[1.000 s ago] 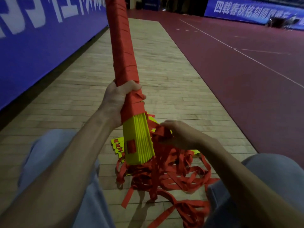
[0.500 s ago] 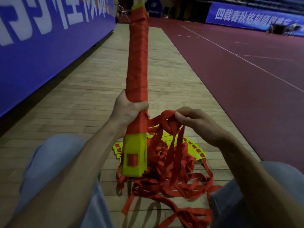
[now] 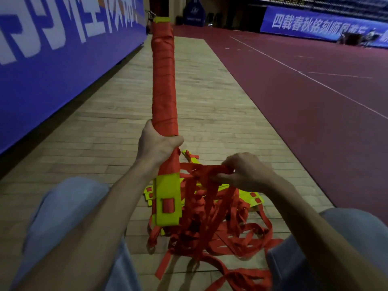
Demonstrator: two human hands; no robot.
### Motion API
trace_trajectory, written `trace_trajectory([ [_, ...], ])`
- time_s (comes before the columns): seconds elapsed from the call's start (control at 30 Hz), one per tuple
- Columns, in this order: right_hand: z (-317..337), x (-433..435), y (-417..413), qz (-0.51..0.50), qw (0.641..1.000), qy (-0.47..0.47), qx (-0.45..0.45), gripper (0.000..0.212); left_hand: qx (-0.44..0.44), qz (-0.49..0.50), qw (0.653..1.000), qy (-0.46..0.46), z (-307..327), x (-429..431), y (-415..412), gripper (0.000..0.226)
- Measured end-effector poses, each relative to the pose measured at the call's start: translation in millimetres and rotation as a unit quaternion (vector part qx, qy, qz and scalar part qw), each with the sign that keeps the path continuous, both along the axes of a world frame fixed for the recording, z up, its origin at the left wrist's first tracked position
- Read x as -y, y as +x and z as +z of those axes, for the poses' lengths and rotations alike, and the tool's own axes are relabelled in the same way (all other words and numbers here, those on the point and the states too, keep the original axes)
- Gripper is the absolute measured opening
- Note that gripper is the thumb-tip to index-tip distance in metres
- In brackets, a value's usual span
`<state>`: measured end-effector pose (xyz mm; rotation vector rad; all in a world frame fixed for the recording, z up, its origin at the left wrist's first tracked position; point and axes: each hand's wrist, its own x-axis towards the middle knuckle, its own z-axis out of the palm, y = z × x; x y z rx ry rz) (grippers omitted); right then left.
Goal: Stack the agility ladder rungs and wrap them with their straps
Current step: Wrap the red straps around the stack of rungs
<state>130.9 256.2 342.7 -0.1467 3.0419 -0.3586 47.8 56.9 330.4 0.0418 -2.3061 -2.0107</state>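
Observation:
A bundle of yellow ladder rungs stands upright on the wooden floor, most of its length wound in red strap. My left hand grips the bundle at the lower edge of the wrapping. To its right, my right hand pinches a bunch of red straps pulled sideways off the bundle. A loose tangle of red straps lies on the floor under it. More yellow rungs lie flat behind the tangle.
I sit on the wooden floor strip, with my knees on either side of the pile. A blue banner wall runs along the left. Dark red court flooring spreads to the right.
The bundle has swung from leaning left to nearly upright. My right hand has lifted a bunch of straps off the pile and drawn it out to the right of the bundle.

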Motion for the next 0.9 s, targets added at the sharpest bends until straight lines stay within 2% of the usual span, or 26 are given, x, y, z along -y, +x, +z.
trace_trajectory([
  [0.03,0,1,0,0.020,0.998,-0.051,-0.012,0.032,0.001,0.007,1.000,-0.002,0,1,-1,0.068],
  [0.1,5,-2,0,0.030,0.969,-0.239,-0.057,0.024,0.003,0.014,1.000,-0.012,0,2,-3,0.068],
  [0.13,7,-4,-1,0.021,0.932,-0.357,-0.064,0.024,0.003,0.016,1.000,-0.018,0,2,-3,0.065],
  [0.17,10,-7,0,0.012,0.880,-0.472,-0.054,0.025,0.003,0.018,1.000,-0.022,0,2,-4,0.062],
  [0.23,10,-10,-1,0.011,0.749,-0.662,-0.014,0.024,-0.001,0.022,0.999,-0.033,0,0,-3,0.059],
  [0.33,9,-6,-5,-0.011,0.609,-0.793,-0.003,0.021,-0.005,0.024,0.999,-0.038,0,-5,-4,0.065],
  [0.37,8,-4,-5,-0.035,0.573,-0.819,0.004,0.019,-0.004,0.026,0.999,-0.037,0,-5,-5,0.067],
  [0.4,8,-3,-6,-0.054,0.560,-0.827,0.009,0.017,-0.002,0.030,0.999,-0.038,-1,-6,-6,0.069],
  [0.43,6,-2,-7,-0.066,0.577,-0.814,0.007,0.017,0.000,0.035,0.999,-0.040,-1,-6,-7,0.069],
  [0.5,2,-1,-7,-0.061,0.666,-0.744,0.001,0.018,0.002,0.046,0.998,-0.047,-2,-3,-8,0.068],
  [0.53,1,-1,-8,-0.049,0.700,-0.713,0.004,0.014,0.001,0.054,0.997,-0.051,-3,-1,-9,0.068],
  [0.57,2,-1,-8,-0.040,0.719,-0.694,0.019,0.009,-0.003,0.062,0.996,-0.057,-3,1,-11,0.069],
  [0.6,3,-4,-8,-0.035,0.737,-0.673,0.043,0.017,-0.009,0.072,0.995,-0.068,-3,5,-13,0.069],
  [0.63,5,-10,-8,-0.029,0.765,-0.639,0.069,0.036,-0.016,0.081,0.993,-0.081,-4,7,-15,0.069],
  [0.67,8,-14,-8,-0.014,0.814,-0.573,0.093,0.054,-0.023,0.090,0.992,-0.090,-4,11,-16,0.067],
  [0.7,10,-17,-7,0.008,0.868,-0.483,0.115,0.062,-0.030,0.093,0.991,-0.095,-4,13,-17,0.066],
  [0.73,12,-16,-6,0.037,0.910,-0.391,0.131,0.060,-0.036,0.092,0.990,-0.100,-4,14,-17,0.064],
  [0.77,11,-12,-5,0.063,0.938,-0.313,0.137,0.051,-0.039,0.090,0.989,-0.108,-4,14,-18,0.064],
  [0.83,6,-5,-4,0.085,0.955,-0.255,0.124,0.020,-0.046,0.090,0.987,-0.126,-6,14,-17,0.063],
  [0.87,4,-5,-5,0.081,0.955,-0.264,0.109,0.008,-0.050,0.090,0.985,-0.137,-7,14,-17,0.063],
  [0.9,2,-5,-6,0.072,0.950,-0.292,0.085,0.006,-0.053,0.088,0.983,-0.151,-8,14,-17,0.063],
])
